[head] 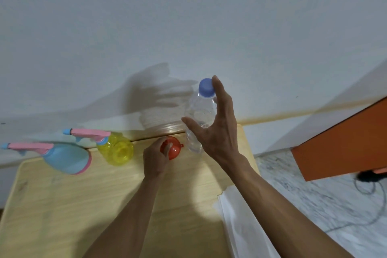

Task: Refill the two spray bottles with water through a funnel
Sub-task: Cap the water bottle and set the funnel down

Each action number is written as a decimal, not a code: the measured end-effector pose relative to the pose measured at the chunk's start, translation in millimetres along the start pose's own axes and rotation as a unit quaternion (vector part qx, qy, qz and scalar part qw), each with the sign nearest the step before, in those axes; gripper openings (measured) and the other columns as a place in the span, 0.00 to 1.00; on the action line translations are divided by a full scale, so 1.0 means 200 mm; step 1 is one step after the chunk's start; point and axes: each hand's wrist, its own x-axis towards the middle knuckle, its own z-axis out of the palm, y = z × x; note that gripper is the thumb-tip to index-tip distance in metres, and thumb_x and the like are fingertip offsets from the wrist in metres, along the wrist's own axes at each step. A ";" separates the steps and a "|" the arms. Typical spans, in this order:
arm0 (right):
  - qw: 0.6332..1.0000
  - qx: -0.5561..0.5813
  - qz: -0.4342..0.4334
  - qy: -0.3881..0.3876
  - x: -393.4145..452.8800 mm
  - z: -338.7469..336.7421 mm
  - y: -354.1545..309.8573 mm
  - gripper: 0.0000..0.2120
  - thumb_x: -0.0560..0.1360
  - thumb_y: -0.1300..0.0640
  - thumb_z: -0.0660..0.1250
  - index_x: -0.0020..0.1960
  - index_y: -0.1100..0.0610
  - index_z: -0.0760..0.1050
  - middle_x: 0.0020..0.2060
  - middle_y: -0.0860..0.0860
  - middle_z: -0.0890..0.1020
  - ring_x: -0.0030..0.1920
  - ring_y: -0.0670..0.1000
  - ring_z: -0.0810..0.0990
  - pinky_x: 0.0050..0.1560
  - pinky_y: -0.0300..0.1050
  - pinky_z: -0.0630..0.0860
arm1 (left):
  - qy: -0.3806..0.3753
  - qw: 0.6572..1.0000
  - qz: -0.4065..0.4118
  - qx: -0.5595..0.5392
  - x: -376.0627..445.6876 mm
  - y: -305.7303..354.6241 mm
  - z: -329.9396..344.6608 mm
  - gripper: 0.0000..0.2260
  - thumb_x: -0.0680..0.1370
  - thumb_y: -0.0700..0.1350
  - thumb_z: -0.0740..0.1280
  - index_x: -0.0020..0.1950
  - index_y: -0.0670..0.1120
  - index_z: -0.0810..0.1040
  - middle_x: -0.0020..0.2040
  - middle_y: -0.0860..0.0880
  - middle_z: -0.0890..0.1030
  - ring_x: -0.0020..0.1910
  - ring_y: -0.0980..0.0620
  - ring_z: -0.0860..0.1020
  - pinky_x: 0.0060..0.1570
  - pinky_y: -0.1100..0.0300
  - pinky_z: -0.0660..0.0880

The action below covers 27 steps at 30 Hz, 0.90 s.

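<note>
The left hand [156,159] pinches the red funnel [172,147] on the wooden table [62,205]. Just right, the right hand [215,128] is spread around the upright water bottle [199,117], not visibly clasping it. Both spray bottles, yellow [116,148] and blue [67,158], lie leftward, nearer the funnel.

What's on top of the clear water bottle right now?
A blue cap sits on the water bottle. The right hand is open beside it, one fingertip at the cap's edge. Whether the cap is screwed tight cannot be seen.
</note>
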 end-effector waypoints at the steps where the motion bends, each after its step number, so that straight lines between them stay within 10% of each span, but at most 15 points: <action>1: 1.000 0.001 0.000 0.000 0.00 0.00 0.00 0.48 0.69 0.52 0.81 0.79 0.49 0.54 0.73 0.44 0.66 0.71 0.44 0.67 0.69 0.32 0.63 | -0.004 1.000 -0.002 -0.005 0.00 0.00 -0.01 0.11 0.76 0.43 0.73 0.58 0.42 0.83 0.51 0.42 0.86 0.50 0.42 0.83 0.52 0.61 0.71; 7: 0.999 0.013 0.028 -0.035 -0.01 -0.05 -0.02 0.57 0.65 0.48 0.83 0.80 0.43 0.47 0.75 0.25 0.50 0.76 0.37 0.58 0.72 0.33 0.60 | -0.039 0.999 0.000 -0.009 -0.04 0.00 -0.08 0.19 0.76 0.48 0.73 0.66 0.46 0.79 0.58 0.45 0.84 0.57 0.43 0.82 0.59 0.54 0.75; 15: 0.987 -0.003 0.155 -0.053 -0.24 -0.19 -0.16 0.58 0.66 0.45 0.82 0.82 0.45 0.46 0.78 0.37 0.55 0.79 0.45 0.57 0.68 0.36 0.58 | -0.012 0.999 -0.008 -0.041 -0.27 0.08 -0.29 0.22 0.77 0.48 0.72 0.69 0.43 0.76 0.66 0.42 0.79 0.66 0.43 0.76 0.65 0.56 0.68; 27: 0.937 -0.102 0.332 0.037 -1.16 -0.62 -0.09 0.16 0.80 0.55 0.69 0.66 0.55 0.77 0.59 0.51 0.82 0.58 0.50 0.79 0.59 0.46 0.72 | -0.118 0.991 0.040 -0.039 -0.91 0.08 -0.32 0.19 0.77 0.50 0.71 0.67 0.47 0.78 0.66 0.46 0.80 0.65 0.47 0.77 0.68 0.52 0.70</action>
